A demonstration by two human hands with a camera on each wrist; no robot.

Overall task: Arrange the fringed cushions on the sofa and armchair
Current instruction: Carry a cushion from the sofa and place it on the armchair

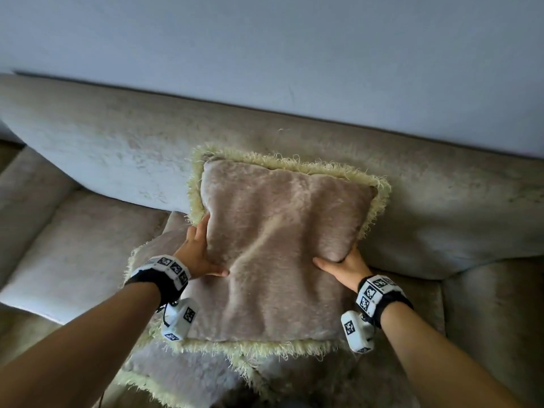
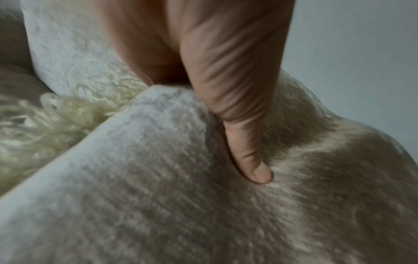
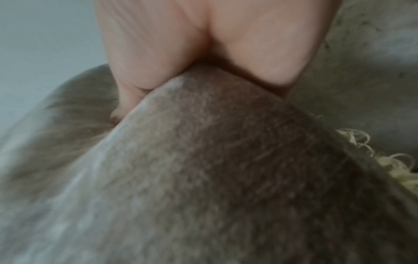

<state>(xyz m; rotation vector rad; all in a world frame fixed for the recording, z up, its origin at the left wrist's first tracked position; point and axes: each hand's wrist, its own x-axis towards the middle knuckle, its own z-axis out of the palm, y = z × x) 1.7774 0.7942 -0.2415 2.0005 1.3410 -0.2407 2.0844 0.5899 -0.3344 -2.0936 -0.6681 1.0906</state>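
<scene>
**Both hands on the fringed cushion, centre frame**

I'm holding the fringed cushion [image 1: 279,245] right in the middle of the head view, its beige plush face turned up toward me and its pale yellow fringe [image 1: 294,161] running along the upper edge. Its far edge is leaning against the sofa backrest [image 1: 117,142], which is stretching across the upper half of the frame.

My left hand [image 1: 197,254] is gripping the cushion's left side, thumb [image 2: 253,166] digging into the plush on top while the fingers are wrapping round behind, out of sight. My right hand [image 1: 344,265] is clamping the right side lower down, thumb lying across the front, the fabric bulging up between thumb and palm in the right wrist view.

Underneath, toward the lower left of the frame, a second fringed cushion [image 1: 182,375] is lying flat on the sofa seat [image 1: 73,231], and the one I'm holding is overlapping it. At lower centre more fringe and plush are showing, though I cannot tell whose they are. A plain grey wall [image 1: 265,39] is filling the top of the frame.
</scene>
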